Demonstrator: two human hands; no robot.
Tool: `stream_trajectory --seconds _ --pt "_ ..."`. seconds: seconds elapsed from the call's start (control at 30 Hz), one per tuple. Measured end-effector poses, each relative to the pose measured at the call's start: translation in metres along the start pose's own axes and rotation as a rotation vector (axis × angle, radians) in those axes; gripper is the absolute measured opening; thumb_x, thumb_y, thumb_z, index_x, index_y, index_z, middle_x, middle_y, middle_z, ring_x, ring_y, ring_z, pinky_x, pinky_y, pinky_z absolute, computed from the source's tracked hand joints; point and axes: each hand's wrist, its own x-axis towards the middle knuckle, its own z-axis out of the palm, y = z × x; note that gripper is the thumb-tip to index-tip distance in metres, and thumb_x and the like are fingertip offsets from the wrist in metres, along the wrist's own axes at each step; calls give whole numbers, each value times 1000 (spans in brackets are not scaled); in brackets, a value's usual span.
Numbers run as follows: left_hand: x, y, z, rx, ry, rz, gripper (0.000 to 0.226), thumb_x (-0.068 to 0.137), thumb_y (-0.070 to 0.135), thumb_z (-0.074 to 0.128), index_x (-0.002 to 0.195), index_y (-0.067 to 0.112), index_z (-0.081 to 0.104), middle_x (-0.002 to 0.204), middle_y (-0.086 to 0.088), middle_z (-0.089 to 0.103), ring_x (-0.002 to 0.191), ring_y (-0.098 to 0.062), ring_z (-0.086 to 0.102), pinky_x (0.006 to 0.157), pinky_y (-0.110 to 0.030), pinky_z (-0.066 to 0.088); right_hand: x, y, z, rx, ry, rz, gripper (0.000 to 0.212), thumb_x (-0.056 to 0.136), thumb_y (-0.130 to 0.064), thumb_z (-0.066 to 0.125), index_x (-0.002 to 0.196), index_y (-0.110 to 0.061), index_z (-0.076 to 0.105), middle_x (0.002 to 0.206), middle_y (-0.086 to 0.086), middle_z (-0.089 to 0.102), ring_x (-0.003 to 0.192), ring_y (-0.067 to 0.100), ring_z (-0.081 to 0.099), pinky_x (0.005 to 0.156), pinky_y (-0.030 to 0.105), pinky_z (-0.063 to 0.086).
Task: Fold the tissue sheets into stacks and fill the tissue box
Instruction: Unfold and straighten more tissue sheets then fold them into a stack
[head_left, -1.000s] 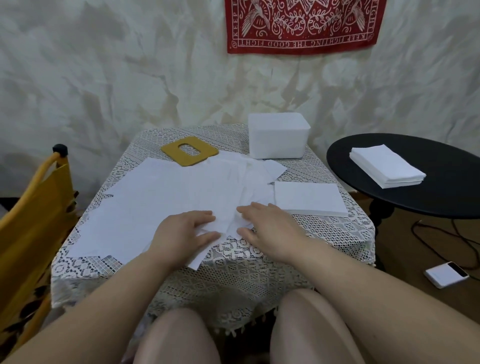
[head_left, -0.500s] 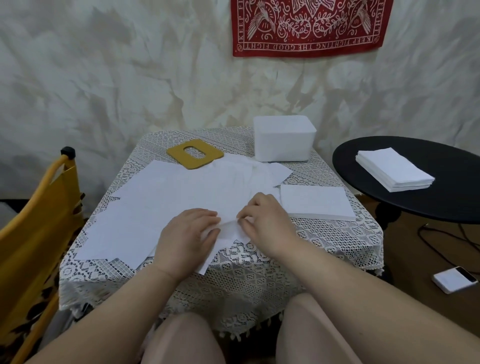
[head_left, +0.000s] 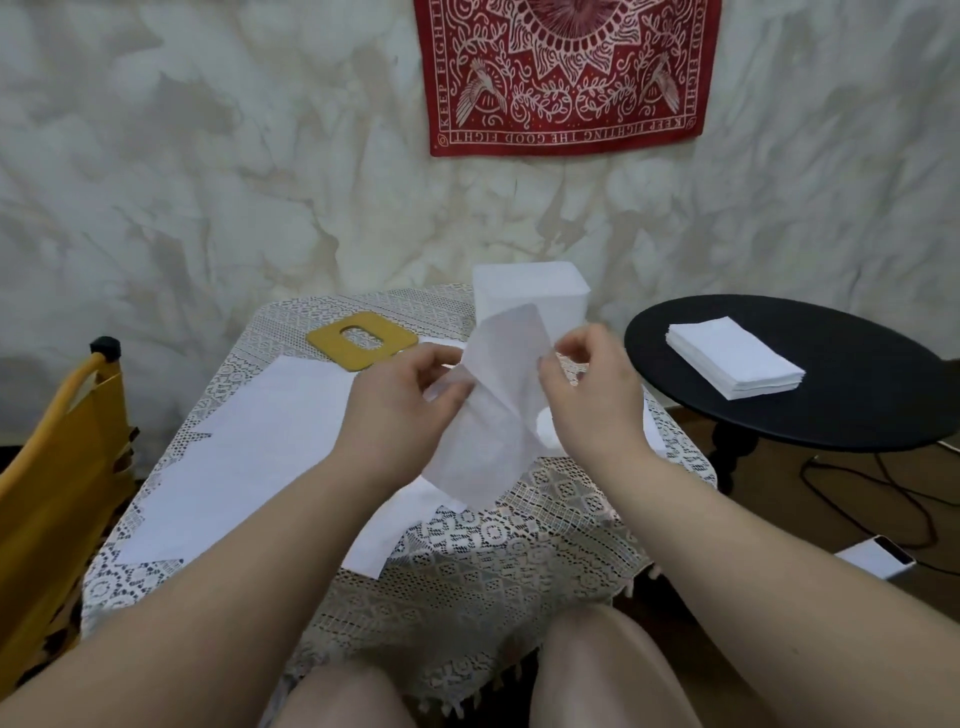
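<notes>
One tissue sheet (head_left: 493, 415) is held up above the bench (head_left: 519, 561), pinched at its left edge by the left hand (head_left: 405, 410) and at its right edge by the right hand (head_left: 592, 395); the fingers of both hands are curled onto the paper. The sheet hangs bent between them and is not yet folded flat.

Many loose sheets (head_left: 260, 447) are spread on the bench and remain to be folded. A folded stack lies partly hidden behind the right hand, so its height cannot be told. A second stack (head_left: 732, 364) is laid on the black round table (head_left: 857, 415) to the right (it seems to be finished).

The white tissue box (head_left: 530, 291) stands at the far edge of the bench, and its yellow lid (head_left: 361, 340) lies beside it, taken off. Whether anything is inside the box cannot be seen. The task is judged to be in the folding part, with the filling not yet done.
</notes>
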Motion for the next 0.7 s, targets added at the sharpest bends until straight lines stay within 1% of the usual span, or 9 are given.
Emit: stream_trajectory --seconds 0.1,0.13,0.2,0.27,0.33,0.43,0.5,0.6,0.7 --pt "6 9 7 -62 -14 -12 20 85 23 68 92 40 59 79 18 66 77 7 59 65 -9 42 -9 7 -10 24 -19 -94 5 86 -24 61 86 -19 60 94 -8 53 96 15 52 84 28 40" --pt "7 11 9 -95 -20 -36 23 84 22 68 99 39 60 79 14 67 76 6 60 66 -10 43 -11 9 -13 38 -63 -118 10 85 -29 60 88 -19 64 97 -9 55 99 13 52 87 27 39" --pt "7 11 13 -133 -38 -57 38 84 21 68 116 39 57 83 8 69 81 0 62 72 -16 46 -16 11 -19 42 -222 -123 23 86 -37 61 101 -21 66 106 -13 57 106 7 50 91 20 35" --pt "6 11 18 -120 -50 -46 50 84 22 67 127 42 51 86 5 67 85 -6 62 78 -22 47 -18 14 -23 57 -360 -76 29 86 -36 65 112 -24 64 113 -14 59 110 3 50 95 19 35" --pt "5 10 21 -114 -55 -45 52 85 23 66 130 44 48 88 6 65 88 -7 62 81 -23 47 -17 17 -24 52 -392 -55 27 85 -32 66 112 -26 64 109 -15 63 107 2 54 94 22 38" --pt "4 8 27 -117 -58 -42 45 85 21 66 122 43 55 87 11 66 88 -7 62 83 -26 47 -14 17 -24 -10 -370 -91 10 86 -26 66 95 -26 70 91 -16 66 92 4 59 85 21 41" --pt "4 8 29 -98 -57 -24 33 85 21 67 108 44 60 81 12 66 81 -5 61 79 -25 47 -12 18 -26 -30 -355 -113 6 86 -23 66 87 -25 71 84 -16 66 86 3 59 78 14 40" --pt "4 10 31 -19 -44 1 19 85 22 67 89 40 62 78 16 63 77 0 58 70 -20 43 -9 19 -31 -56 -357 -123 6 86 -23 65 85 -23 71 80 -17 65 82 1 58 72 5 36" --pt "7 12 33 93 -33 39 12 84 25 67 81 36 63 85 18 55 77 4 54 66 -17 37 -6 20 -37 -92 -359 -149 6 86 -23 65 86 -22 71 78 -18 63 81 3 59 72 10 39"
